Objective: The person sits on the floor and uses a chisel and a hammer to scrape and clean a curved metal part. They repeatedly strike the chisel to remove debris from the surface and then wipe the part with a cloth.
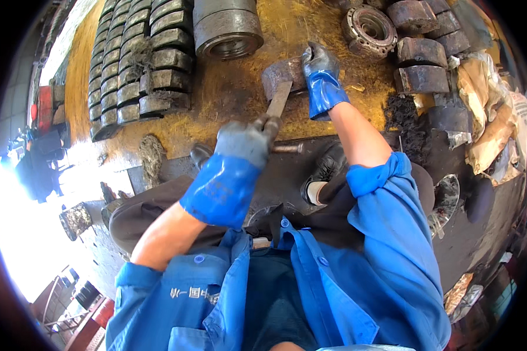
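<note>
My left hand, in a blue and grey rubber glove, is closed around a flat metal scraper-like bar. The bar's squared far end lies against the near face of a curved, dark metal block on the yellow worktop. Gloved the same way, my right hand is closed on the right end of that block; part of its grip is hidden. A short metal rod with a rounded end shows just right of my left hand, its other end out of sight.
Rows of dark metal blocks stand at the left beside a thick cylinder. At the right are a ringed hub, several curved blocks and crumpled brown paper. Dark fibrous scraps hang at the near edge.
</note>
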`<action>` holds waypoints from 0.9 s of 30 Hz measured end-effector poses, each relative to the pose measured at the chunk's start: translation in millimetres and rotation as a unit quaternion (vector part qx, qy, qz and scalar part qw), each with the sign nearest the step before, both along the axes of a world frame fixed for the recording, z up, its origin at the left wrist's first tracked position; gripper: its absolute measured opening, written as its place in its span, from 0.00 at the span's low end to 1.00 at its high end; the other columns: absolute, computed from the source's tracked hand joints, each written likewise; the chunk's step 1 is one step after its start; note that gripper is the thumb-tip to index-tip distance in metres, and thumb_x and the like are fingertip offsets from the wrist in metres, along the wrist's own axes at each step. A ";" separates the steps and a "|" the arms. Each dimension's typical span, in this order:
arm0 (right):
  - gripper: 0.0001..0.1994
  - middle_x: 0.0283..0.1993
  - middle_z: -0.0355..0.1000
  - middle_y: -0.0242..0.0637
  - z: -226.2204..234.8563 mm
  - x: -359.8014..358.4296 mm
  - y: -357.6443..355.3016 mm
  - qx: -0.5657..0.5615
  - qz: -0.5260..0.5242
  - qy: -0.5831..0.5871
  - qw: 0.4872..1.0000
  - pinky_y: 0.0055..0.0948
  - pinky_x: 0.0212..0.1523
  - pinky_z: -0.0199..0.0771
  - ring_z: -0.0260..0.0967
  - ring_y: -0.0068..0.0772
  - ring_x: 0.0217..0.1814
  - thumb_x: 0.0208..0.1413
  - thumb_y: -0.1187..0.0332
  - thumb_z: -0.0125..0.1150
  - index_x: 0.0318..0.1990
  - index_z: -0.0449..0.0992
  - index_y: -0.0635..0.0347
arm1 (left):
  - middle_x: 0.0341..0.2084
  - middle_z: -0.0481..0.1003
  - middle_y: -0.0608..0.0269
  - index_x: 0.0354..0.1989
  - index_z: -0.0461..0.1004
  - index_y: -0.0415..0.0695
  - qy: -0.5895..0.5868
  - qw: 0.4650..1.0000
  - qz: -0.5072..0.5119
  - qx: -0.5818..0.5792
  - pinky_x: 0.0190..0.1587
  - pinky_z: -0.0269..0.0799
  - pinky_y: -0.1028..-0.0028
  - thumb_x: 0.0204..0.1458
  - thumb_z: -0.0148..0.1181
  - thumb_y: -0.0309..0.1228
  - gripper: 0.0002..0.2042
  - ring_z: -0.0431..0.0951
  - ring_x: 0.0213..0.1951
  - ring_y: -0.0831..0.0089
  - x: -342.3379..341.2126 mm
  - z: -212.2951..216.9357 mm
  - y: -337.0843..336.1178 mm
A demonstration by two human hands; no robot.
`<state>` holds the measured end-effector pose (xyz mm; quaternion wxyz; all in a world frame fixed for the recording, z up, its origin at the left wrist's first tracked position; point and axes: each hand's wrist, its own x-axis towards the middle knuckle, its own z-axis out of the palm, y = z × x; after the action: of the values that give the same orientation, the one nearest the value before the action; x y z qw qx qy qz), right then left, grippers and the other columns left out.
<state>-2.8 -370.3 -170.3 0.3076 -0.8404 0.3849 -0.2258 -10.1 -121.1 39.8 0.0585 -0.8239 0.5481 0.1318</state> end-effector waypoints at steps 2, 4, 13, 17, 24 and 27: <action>0.16 0.50 0.81 0.51 8.0 -0.5 3.7 0.031 0.009 0.029 0.999 0.48 0.58 0.76 0.78 0.56 0.54 0.62 0.60 0.57 0.52 0.83 0.55 | 0.45 0.82 0.57 0.56 0.71 0.48 -0.014 0.999 0.011 0.035 0.39 0.82 0.59 0.59 0.55 0.28 0.16 0.85 0.39 0.57 -1.7 -16.9 3.4; 0.14 0.48 0.81 0.51 -14.0 -6.6 6.5 0.006 -0.005 -0.031 0.999 0.49 0.56 0.77 0.78 0.56 0.52 0.61 0.61 0.58 0.49 0.84 0.53 | 0.45 0.81 0.55 0.55 0.71 0.47 0.007 0.999 0.015 0.037 0.40 0.81 0.58 0.59 0.55 0.28 0.15 0.84 0.41 0.54 6.2 -7.1 -11.9; 0.14 0.47 0.81 0.49 0.8 -5.4 8.4 -0.003 -0.011 -0.032 0.999 0.48 0.54 0.78 0.78 0.56 0.51 0.61 0.61 0.58 0.50 0.83 0.53 | 0.47 0.81 0.51 0.56 0.71 0.48 0.036 0.996 0.015 0.085 0.45 0.80 0.57 0.60 0.53 0.27 0.15 0.83 0.46 0.50 6.1 -2.6 -6.7; 0.16 0.50 0.81 0.48 5.4 -8.6 4.0 0.013 -0.017 0.009 1.000 0.47 0.57 0.77 0.77 0.54 0.55 0.62 0.60 0.57 0.53 0.82 0.52 | 0.47 0.81 0.51 0.56 0.72 0.49 0.054 0.990 0.031 0.124 0.46 0.80 0.57 0.60 0.52 0.27 0.15 0.83 0.47 0.50 9.7 4.7 -11.0; 0.18 0.53 0.80 0.50 13.4 -5.1 4.7 0.027 -0.001 0.020 0.999 0.47 0.60 0.75 0.77 0.55 0.57 0.63 0.59 0.56 0.56 0.81 0.53 | 0.44 0.82 0.52 0.61 0.74 0.56 0.033 0.998 0.045 -0.028 0.47 0.79 0.56 0.57 0.55 0.25 0.22 0.83 0.45 0.51 7.5 -16.1 5.1; 0.18 0.52 0.80 0.51 5.2 -6.6 2.5 0.008 -0.011 0.009 1.000 0.48 0.59 0.76 0.77 0.56 0.56 0.63 0.59 0.55 0.55 0.82 0.52 | 0.45 0.82 0.53 0.62 0.73 0.56 0.057 0.994 0.085 0.028 0.49 0.79 0.57 0.56 0.56 0.25 0.23 0.83 0.47 0.52 0.4 -12.5 20.0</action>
<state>-9.5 -367.8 -165.1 0.3079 -0.8356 0.3988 -0.2187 -9.7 -101.1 27.4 0.0390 -0.8565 0.4749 0.1984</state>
